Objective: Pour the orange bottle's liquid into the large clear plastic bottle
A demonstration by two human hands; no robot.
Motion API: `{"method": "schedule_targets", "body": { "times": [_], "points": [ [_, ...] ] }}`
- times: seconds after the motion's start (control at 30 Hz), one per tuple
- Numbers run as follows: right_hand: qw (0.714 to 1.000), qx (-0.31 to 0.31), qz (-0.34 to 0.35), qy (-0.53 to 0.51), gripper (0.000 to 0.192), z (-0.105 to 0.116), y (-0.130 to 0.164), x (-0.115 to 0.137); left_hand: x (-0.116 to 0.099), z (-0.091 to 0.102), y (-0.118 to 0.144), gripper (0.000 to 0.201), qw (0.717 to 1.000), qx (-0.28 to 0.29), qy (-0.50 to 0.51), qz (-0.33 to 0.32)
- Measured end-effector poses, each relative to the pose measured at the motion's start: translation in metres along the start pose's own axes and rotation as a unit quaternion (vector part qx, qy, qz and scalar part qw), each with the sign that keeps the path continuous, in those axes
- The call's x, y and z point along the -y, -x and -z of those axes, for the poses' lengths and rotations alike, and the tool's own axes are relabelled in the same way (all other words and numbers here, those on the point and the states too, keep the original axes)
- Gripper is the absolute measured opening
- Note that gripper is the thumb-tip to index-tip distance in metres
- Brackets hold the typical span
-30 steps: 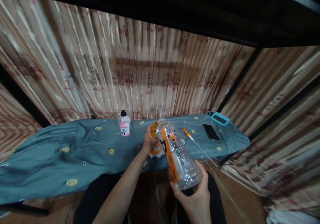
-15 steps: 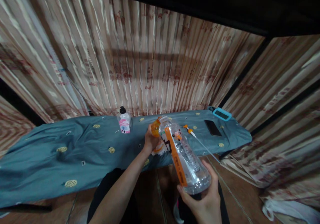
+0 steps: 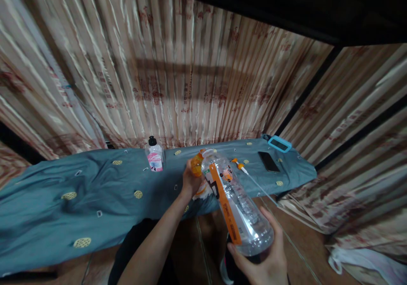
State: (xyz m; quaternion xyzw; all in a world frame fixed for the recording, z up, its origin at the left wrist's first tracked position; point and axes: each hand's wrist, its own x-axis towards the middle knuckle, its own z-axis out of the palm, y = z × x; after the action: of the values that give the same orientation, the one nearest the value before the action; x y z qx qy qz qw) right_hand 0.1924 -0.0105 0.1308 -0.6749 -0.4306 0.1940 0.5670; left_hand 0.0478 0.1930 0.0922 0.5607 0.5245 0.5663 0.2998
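Observation:
My right hand (image 3: 265,259) grips a large clear plastic bottle (image 3: 243,211) with an orange-and-white label near its base. The bottle is tilted, its neck pointing away from me and to the left. My left hand (image 3: 189,181) is closed around an orange see-through bottle (image 3: 196,165), close beside the clear bottle's neck. Whether the two mouths touch, I cannot tell. Below that hand, a white-and-orange thing (image 3: 203,190) shows partly, its kind unclear. To the right, an orange and white pump head (image 3: 240,166) with a long thin tube lies on the blue cloth (image 3: 114,192).
A clear bottle with a pink label and black cap (image 3: 154,156) stands at the left. Farther right are a dark phone (image 3: 269,161) and a blue-framed device (image 3: 280,144). Pleated curtains (image 3: 187,77) hang behind; a dark frame (image 3: 305,92) rises at the right.
The base of the clear bottle has shifted slightly right and down with my right hand. The view has turned a little; both hands keep their holds.

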Motion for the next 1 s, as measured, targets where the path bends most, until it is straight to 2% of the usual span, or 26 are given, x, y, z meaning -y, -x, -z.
{"method": "schedule_targets", "body": {
  "times": [0.33,0.6,1.0],
  "points": [
    [0.999,-0.011,0.015,0.036,0.092,-0.001,-0.001,0.002,0.01,-0.004,0.0,0.038,0.999,-0.023,0.023,-0.018],
    [0.999,-0.006,0.018,0.035,0.092,-0.001,-0.002,0.001,0.014,-0.004,-0.001,0.038,0.999,-0.016,0.047,-0.012],
    [1.0,-0.011,-0.013,0.019,0.091,-0.002,-0.001,-0.003,0.014,-0.005,0.001,0.039,0.996,-0.021,0.086,0.007]
  ]
}}
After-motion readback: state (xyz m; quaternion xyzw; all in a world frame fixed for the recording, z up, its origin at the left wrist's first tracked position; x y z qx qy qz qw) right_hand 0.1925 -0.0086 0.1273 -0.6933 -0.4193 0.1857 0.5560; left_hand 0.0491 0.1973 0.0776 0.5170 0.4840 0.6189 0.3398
